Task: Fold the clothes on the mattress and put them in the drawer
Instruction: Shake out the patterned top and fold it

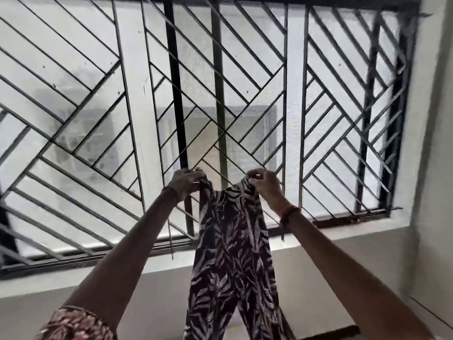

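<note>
A dark garment with a pale leaf print (232,253) hangs in the air in front of me, its lower part splitting into two legs near the bottom edge. My left hand (185,182) pinches its upper left corner. My right hand (263,184) pinches the upper right corner, and a red thread circles that wrist. Both arms are raised and stretched forward. The mattress and the drawer are out of view.
A wide window with a black diagonal metal grille (220,94) fills the wall ahead. Its sill (122,263) runs below the hands. A pale wall (431,143) stands at the right. A floral sleeve (73,325) shows at the bottom left.
</note>
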A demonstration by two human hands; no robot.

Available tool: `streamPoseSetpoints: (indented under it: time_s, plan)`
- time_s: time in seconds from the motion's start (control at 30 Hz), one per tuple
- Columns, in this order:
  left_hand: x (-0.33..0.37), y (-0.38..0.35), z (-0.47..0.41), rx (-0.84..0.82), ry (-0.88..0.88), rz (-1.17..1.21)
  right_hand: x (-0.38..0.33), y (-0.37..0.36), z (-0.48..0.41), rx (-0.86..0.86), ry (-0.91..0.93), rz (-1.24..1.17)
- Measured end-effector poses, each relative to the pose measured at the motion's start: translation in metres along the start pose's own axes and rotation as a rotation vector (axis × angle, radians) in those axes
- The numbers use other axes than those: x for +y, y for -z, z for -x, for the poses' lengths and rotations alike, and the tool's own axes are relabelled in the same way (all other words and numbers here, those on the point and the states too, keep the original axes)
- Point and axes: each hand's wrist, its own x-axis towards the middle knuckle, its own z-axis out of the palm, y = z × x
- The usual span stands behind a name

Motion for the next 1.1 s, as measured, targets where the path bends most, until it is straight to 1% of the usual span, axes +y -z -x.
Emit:
streamPoseSetpoints:
  time_s: [0.03, 0.1, 0.13, 0.2, 0.27, 0.37, 0.4, 0.47, 0.53, 0.6, 0.63, 0.7, 0.77, 0.87, 0.93, 1.03, 1.1]
  plan:
    - [-0.003, -0.002, -0.001, -0.027, 0.01, -0.005, -0.005, -0.005, 0.003, 0.01, 0.032, 0.003]
    - [0.002, -0.024, 0.009, -0.061, -0.035, -0.005, -0.016, -0.012, 0.008, 0.045, 0.038, -0.028]
    - [0.003, -0.031, 0.008, -0.047, -0.066, 0.017, -0.022, -0.013, 0.009, 0.061, 0.026, -0.053]
    - [0.01, -0.044, 0.01, -0.071, -0.105, 0.048, -0.029, -0.016, 0.007, 0.084, 0.012, -0.098]
    - [0.015, -0.049, 0.007, -0.091, -0.125, 0.031, -0.035, -0.017, 0.005, 0.089, 0.015, -0.121]
    - [0.023, -0.053, 0.009, -0.053, -0.155, -0.1, -0.041, -0.015, 0.004, 0.075, 0.027, -0.138]
    - [0.025, -0.054, 0.008, -0.06, -0.154, -0.098, -0.043, -0.014, 0.005, 0.073, 0.03, -0.141]
    - [0.03, -0.056, 0.012, -0.118, -0.143, -0.062, -0.046, -0.011, 0.005, 0.086, 0.036, -0.151]
    - [0.033, -0.053, 0.013, -0.232, -0.131, -0.039, -0.048, -0.01, 0.005, 0.121, 0.034, -0.167]
    - [0.033, -0.049, 0.014, -0.311, -0.185, -0.113, -0.048, -0.009, 0.006, 0.151, 0.028, -0.187]
    - [0.032, -0.048, 0.013, -0.315, -0.226, -0.172, -0.048, -0.01, 0.007, 0.159, 0.031, -0.189]
    - [0.03, -0.048, 0.012, -0.256, -0.285, -0.265, -0.049, -0.013, 0.009, 0.153, 0.04, -0.165]
    - [0.029, -0.052, 0.012, -0.164, -0.299, -0.282, -0.049, -0.017, 0.011, 0.136, 0.042, -0.15]
    - [0.027, -0.057, 0.012, -0.1, -0.337, -0.331, -0.047, -0.021, 0.013, 0.13, 0.016, -0.173]
    - [0.027, -0.056, 0.014, -0.137, -0.353, -0.348, -0.045, -0.021, 0.014, 0.125, 0.014, -0.185]
    - [0.025, -0.05, 0.015, -0.229, -0.349, -0.303, -0.043, -0.018, 0.015, 0.13, 0.005, -0.22]
    - [0.022, -0.048, 0.012, -0.203, -0.381, -0.336, -0.043, -0.018, 0.015, 0.119, 0.006, -0.228]
